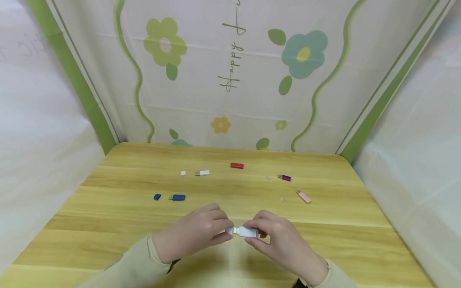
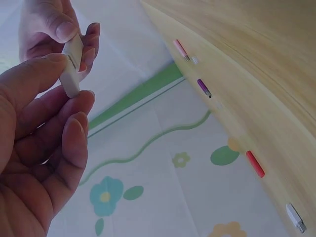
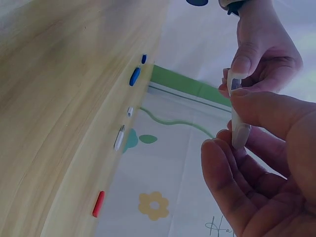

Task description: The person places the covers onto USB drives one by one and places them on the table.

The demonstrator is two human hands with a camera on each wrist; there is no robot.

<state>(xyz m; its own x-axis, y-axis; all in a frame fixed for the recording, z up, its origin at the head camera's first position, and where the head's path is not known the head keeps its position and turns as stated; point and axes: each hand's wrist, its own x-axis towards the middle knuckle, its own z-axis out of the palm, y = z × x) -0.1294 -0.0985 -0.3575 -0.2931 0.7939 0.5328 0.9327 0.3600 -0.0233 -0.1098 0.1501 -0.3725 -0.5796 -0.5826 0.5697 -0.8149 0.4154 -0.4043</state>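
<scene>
With the held white USB stick (image 1: 248,232) as the dial's centre, a blue cap (image 1: 157,197) is seen toward ten o'clock on the wooden table (image 1: 108,216), just left of the blue stick (image 1: 178,197). Nearer eleven, a small white cap (image 1: 183,173) is likewise paired with a white-bodied stick (image 1: 203,173), presumably so that matching parts are not mixed. At nine, a pale cap (image 1: 229,231) is pinched by the left hand (image 1: 196,230), apparently by its sides so that its mouth is left free for the plug (image 1: 236,230) (whether the plug's tip sits inside cannot be told). At twelve lies a red stick (image 1: 237,165). The held stick's body is gripped between thumb and fingers of the right hand (image 1: 282,238), probably to keep it in line. At one, a clear piece (image 1: 268,178) (likely a cap) is faced by a purple stick (image 1: 285,177); at two, another clear piece (image 1: 282,198) is neighboured by a pink stick (image 1: 304,196).
</scene>
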